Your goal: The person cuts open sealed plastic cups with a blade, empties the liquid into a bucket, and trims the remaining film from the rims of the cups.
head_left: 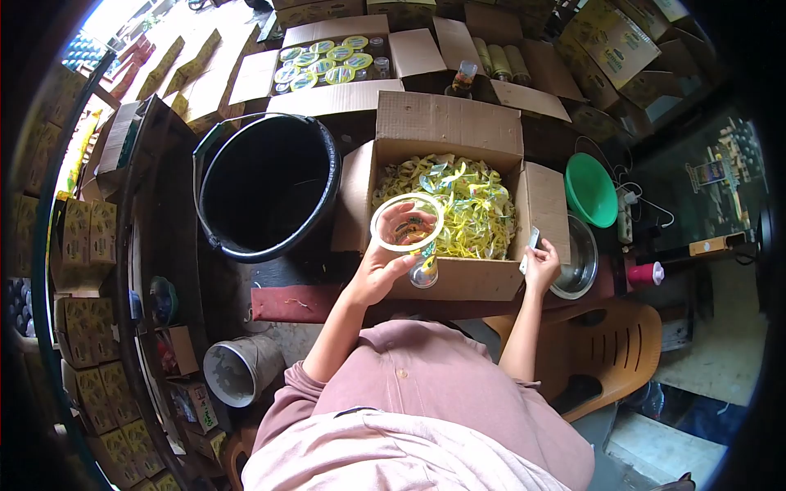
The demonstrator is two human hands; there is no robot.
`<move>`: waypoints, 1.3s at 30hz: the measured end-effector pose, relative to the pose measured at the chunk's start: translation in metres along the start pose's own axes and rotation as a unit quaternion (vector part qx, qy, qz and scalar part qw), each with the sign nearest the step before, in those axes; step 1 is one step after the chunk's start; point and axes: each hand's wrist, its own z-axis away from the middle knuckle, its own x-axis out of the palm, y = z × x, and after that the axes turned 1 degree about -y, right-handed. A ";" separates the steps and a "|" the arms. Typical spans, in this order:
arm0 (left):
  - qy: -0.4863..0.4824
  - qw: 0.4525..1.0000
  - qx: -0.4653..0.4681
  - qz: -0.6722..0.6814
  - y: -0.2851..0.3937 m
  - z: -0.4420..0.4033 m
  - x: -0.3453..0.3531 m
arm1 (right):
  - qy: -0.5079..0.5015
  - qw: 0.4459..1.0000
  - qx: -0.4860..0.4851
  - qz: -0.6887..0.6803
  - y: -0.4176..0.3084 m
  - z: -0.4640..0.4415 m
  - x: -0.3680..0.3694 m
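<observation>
My left hand point(383, 266) is wrapped round a clear plastic cup point(424, 272) with a wide round rim and a yellow-green printed label. The cup is tilted, its open mouth up and to the left. My right hand point(542, 266) is closed on a small flat blade-like tool point(530, 248), pale and thin, at the right front corner of the open cardboard box point(467, 281). Inside the box lies a heap of yellow-green and clear label strips point(475, 209), just beyond both hands.
A large black bucket point(270, 188) stands left of the box. On the right are a green bowl point(591, 190), a metal bowl point(580, 258) and a pink spool point(647, 274). Behind is a carton of lidded cups point(326, 64). An orange chair point(614, 348) stands at right front.
</observation>
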 end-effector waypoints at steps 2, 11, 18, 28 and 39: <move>0.010 1.000 -0.010 0.009 -0.001 0.003 0.001 | 0.000 1.000 -0.001 0.015 -0.006 -0.001 -0.006; 0.113 0.992 -0.008 0.050 0.003 0.019 -0.019 | 0.008 0.989 -0.036 0.141 -0.001 0.004 -0.014; 0.163 0.932 0.066 0.318 0.041 0.028 -0.086 | 0.016 0.974 -0.050 0.219 0.018 -0.007 -0.018; 0.214 0.737 0.075 0.637 0.033 0.032 -0.155 | -0.104 0.921 -0.374 -0.002 -0.178 0.081 0.075; 0.117 0.911 -0.102 0.383 0.057 0.052 -0.120 | -0.474 0.762 -0.416 -0.147 -0.306 0.149 0.157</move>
